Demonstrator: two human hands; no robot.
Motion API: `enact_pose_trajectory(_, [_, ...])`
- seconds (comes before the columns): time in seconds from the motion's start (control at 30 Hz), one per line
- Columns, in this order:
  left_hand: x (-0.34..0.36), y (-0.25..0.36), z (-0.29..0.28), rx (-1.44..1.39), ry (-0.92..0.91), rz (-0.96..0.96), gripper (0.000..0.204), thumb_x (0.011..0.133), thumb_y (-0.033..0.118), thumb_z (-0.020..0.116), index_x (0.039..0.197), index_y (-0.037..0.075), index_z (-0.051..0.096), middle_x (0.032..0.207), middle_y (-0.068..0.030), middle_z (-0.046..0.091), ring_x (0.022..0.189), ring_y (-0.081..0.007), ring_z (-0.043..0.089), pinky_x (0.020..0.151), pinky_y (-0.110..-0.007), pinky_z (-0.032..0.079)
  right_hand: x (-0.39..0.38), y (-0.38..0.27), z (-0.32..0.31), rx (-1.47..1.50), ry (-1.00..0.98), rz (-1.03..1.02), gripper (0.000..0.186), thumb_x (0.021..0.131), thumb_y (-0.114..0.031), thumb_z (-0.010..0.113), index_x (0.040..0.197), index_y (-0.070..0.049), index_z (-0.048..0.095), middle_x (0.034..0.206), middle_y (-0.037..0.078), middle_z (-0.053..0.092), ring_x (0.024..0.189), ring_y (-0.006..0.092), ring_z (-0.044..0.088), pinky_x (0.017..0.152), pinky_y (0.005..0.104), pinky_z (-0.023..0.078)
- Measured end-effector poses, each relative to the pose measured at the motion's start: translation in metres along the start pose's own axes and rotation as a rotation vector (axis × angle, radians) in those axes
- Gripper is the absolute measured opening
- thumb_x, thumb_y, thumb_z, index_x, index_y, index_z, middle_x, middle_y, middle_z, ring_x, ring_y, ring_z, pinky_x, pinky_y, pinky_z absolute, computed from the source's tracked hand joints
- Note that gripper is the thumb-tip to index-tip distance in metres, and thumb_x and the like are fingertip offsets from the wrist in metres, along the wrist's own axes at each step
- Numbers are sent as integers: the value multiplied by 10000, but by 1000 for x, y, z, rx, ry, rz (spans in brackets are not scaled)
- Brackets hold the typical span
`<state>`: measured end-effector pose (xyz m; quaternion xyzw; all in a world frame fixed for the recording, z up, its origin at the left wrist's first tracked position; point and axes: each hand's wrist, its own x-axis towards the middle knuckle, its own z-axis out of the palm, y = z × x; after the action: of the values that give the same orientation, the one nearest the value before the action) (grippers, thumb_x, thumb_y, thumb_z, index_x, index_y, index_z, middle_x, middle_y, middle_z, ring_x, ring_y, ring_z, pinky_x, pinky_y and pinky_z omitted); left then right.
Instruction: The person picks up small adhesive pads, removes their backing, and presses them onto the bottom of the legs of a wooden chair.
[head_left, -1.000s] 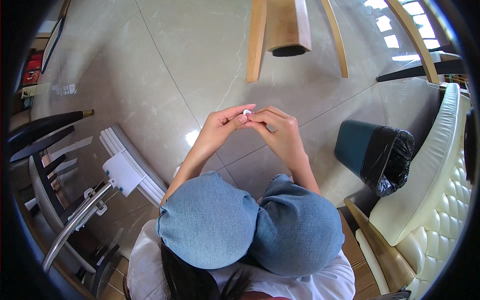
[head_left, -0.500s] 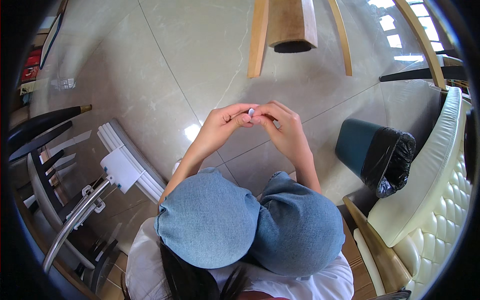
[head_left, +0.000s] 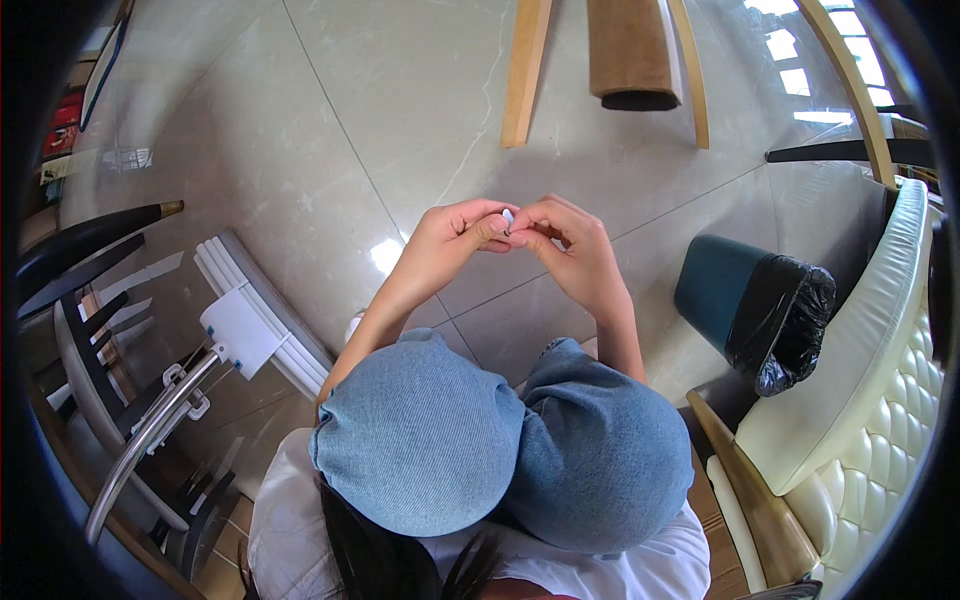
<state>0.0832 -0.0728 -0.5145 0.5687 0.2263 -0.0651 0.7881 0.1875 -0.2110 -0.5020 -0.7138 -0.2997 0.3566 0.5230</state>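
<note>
My left hand [head_left: 461, 232] and my right hand [head_left: 565, 245] meet beyond my denim-covered knees, above the tiled floor. Between their fingertips is a small, pale, flat piece [head_left: 508, 216], with a darker bit at its lower end; it is too small to name. The left thumb and curled fingers pinch it. Thumb and forefinger of my right hand close on it from the other side. Parts of the piece are hidden behind the fingers.
A teal bin [head_left: 718, 292] with a black liner stands to the right, beside a cream tufted seat [head_left: 885, 400]. At the left lies a flat mop head [head_left: 265, 310] on a metal pole [head_left: 150, 440]. Wooden legs [head_left: 525, 75] and a brown hollow-ended piece [head_left: 636, 60] are ahead.
Both hands stay together, with slight finger movement; the pale piece has tilted a little and its darker end now shows. The view has shifted slightly, and the brown hollow-ended piece appears further right.
</note>
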Motion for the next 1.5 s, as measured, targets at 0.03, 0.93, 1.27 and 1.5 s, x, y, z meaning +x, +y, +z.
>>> enact_pose_trajectory(0.03, [0, 0, 0, -1, 2, -1, 319, 903, 217, 485, 1090, -32, 554, 972, -99, 615, 869, -164, 606, 772, -279, 506, 0, 0, 0, -4, -18, 30, 84, 754, 31, 603, 832, 1, 598, 773, 32, 553, 669, 88, 517, 613, 210, 426])
enact_pose_trajectory(0.93, [-4, 18, 6, 633, 103, 286, 92, 839, 83, 539, 846, 19, 605, 764, -81, 601, 710, -179, 589, 649, -269, 460, -2, 14, 4, 341, -5, 54, 172, 823, -11, 549, 935, -30, 420, 714, -28, 467, 652, 16, 448, 553, 172, 344])
enact_pose_trajectory(1.27, [-5, 14, 5, 686, 133, 452, 78, 807, 89, 553, 827, 26, 595, 772, -102, 600, 696, -259, 577, 613, -325, 455, -2, 11, 1, 417, -56, 79, 210, 809, -1, 562, 955, -51, 420, 742, -31, 479, 677, 6, 450, 572, 160, 359])
enact_pose_trajectory(1.5, [-7, 18, 4, 660, 131, 446, 56, 787, 68, 573, 810, 25, 600, 753, -95, 601, 662, -241, 580, 582, -312, 456, -4, 9, -1, 415, -66, 65, 216, 812, -2, 560, 980, -34, 429, 764, -31, 491, 704, 14, 466, 603, 158, 365])
